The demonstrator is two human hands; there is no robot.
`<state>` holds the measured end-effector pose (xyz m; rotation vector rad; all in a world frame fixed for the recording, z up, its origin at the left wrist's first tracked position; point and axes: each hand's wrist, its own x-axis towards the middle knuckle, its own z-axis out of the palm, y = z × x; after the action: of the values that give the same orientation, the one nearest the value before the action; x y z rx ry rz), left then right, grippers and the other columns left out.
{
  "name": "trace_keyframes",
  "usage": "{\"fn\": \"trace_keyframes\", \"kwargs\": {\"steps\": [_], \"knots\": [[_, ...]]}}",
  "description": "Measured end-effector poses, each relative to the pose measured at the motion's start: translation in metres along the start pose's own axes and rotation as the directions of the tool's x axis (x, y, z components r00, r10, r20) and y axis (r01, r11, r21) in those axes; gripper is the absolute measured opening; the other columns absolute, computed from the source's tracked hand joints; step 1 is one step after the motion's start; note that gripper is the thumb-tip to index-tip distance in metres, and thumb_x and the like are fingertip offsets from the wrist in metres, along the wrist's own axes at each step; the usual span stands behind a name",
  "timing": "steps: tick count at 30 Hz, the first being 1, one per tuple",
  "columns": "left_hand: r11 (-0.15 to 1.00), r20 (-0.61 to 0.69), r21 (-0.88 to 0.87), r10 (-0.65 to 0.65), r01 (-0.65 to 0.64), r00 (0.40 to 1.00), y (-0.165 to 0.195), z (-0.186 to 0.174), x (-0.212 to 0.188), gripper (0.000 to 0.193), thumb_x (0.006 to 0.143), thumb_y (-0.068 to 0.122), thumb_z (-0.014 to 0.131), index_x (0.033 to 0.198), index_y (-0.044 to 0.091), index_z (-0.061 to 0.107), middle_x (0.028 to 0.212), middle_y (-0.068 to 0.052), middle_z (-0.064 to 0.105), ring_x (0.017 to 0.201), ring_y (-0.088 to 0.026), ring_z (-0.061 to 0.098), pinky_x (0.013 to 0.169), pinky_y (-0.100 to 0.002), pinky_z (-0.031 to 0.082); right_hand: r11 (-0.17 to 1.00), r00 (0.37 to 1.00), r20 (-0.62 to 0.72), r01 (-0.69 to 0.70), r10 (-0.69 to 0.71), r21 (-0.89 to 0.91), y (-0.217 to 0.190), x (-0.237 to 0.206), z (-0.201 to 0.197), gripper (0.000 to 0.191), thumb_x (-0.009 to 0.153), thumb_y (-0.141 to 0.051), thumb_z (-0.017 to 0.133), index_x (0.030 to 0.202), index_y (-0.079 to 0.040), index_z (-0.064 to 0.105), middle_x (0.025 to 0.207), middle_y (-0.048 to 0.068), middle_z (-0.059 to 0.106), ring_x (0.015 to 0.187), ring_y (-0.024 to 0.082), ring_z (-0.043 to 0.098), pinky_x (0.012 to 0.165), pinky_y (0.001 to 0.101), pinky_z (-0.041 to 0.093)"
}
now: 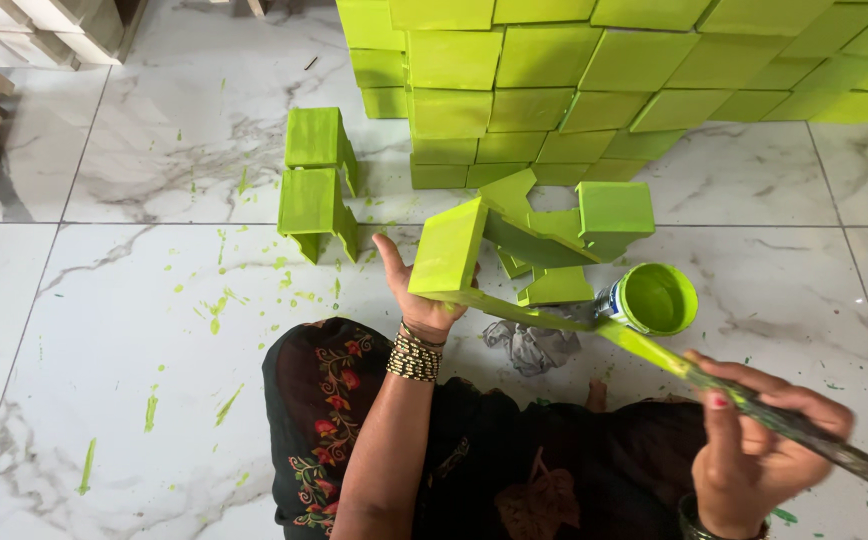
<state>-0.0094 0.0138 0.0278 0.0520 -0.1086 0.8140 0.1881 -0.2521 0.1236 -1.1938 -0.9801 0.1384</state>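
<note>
Head camera, looking down: a person seated on a marble floor [134, 330] holds a small lime-green stool-like piece [514, 245] tipped on its side above the lap. The left hand [422, 295] grips it from beneath, thumb raised along the edge of one flat panel. The right hand [754, 440] is closed around the handle of a long paintbrush [654, 350], whose green-coated end reaches in under the piece's lower edge.

The piece looks rigid and light enough for one hand, probably wood, but its glossy coat appears wet, so it would likely be slippery and easy to smudge. The underside and inner legs, where the left hand already sits, seem the safest hold.

Just beside the piece stands an open tin of green paint [654, 298], close enough to be knocked. A crumpled grey rag [532, 345] lies between tin and lap. Two painted pieces [316, 185] stand apart to the left, and a stacked wall of finished green pieces [634, 70] fills the background. Green splashes dot the tiles.
</note>
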Motion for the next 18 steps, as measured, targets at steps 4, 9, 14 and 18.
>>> {"fn": "trace_keyframes", "kwargs": {"steps": [4, 9, 14, 18], "knots": [[1.0, 0.014, 0.014, -0.017, 0.017, 1.0, 0.0, -0.001, 0.001, 0.116, 0.081, 0.098, 0.038, 0.126, -0.005, 0.063, 0.104, -0.025, 0.073, 0.086, -0.038, 0.073, 0.071, -0.045, 0.061, 0.981, 0.994, -0.104, 0.003, 0.018, 0.193, -0.008, 0.006, 0.008, 0.037, 0.106, 0.015, 0.059, 0.125, -0.003, 0.033, 0.108, 0.03, 0.067, 0.095, 0.031, 0.073, 0.094, 0.0429, 0.067], [1.0, 0.084, 0.018, -0.008, 0.007, 0.996, -0.002, 0.0, 0.003, 0.117, 0.084, 0.099, 0.04, 0.13, -0.007, 0.062, 0.11, -0.025, 0.073, 0.092, -0.037, 0.073, 0.078, -0.045, 0.061, 0.98, 0.995, -0.032, -0.087, 0.094, 0.182, -0.003, 0.003, 0.024, 0.036, 0.102, 0.012, 0.059, 0.12, -0.004, 0.032, 0.108, 0.031, 0.067, 0.101, 0.034, 0.074, 0.091, 0.0451, 0.068], [0.999, 0.005, -0.049, 0.011, -0.011, 1.0, 0.009, 0.017, 0.006, 0.113, 0.084, 0.095, 0.042, 0.138, -0.003, 0.058, 0.123, -0.021, 0.071, 0.101, -0.036, 0.072, 0.085, -0.047, 0.06, 0.997, 0.998, -0.018, -0.062, 0.063, 0.043, 0.016, -0.002, 0.005, 0.036, 0.106, 0.013, 0.06, 0.123, -0.002, 0.031, 0.112, 0.033, 0.065, 0.107, 0.036, 0.073, 0.098, 0.0461, 0.067], [0.989, -0.335, 0.139, 0.096, -0.052, 0.937, 0.015, 0.026, 0.013, 0.11, 0.072, 0.091, 0.039, 0.132, 0.001, 0.057, 0.118, -0.014, 0.072, 0.099, -0.03, 0.072, 0.084, -0.04, 0.062, 0.998, 0.995, -0.087, -0.054, 0.053, -0.008, 0.019, -0.007, -0.011, 0.037, 0.109, 0.011, 0.062, 0.124, -0.001, 0.031, 0.111, 0.031, 0.065, 0.103, 0.035, 0.072, 0.092, 0.0425, 0.068]]}}
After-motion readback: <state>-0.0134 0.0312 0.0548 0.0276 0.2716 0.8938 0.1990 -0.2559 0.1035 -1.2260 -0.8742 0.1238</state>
